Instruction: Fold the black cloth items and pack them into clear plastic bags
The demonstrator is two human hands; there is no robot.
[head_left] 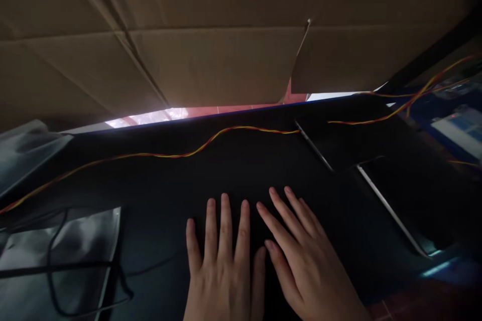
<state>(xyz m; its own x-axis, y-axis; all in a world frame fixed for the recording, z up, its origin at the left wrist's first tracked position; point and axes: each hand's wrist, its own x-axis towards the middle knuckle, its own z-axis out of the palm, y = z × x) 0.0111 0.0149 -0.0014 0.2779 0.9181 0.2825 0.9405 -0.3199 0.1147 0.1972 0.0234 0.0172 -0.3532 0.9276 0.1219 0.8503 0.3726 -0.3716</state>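
Observation:
Both hands lie palm down on a dark tabletop (158,185), side by side near the bottom middle of the view. My left hand (224,266) has its fingers spread and pointing away from me. My right hand (307,256) slants up to the left with its fingers a little apart. The two thumbs come close to each other. Neither hand holds anything. A twisted red and yellow wire (181,154) runs across the table beyond the fingertips. To the right of my right hand lie two dark, flat, thin-edged devices (331,143), (406,200), their kind unclear in the dim light.
Brown cardboard (214,60) stands along the far edge of the table. A silvery bag (71,246) with a black cable (50,266) over it lies at the left, and a translucent bag (30,148) sits behind. A white and blue item (459,130) is at the far right.

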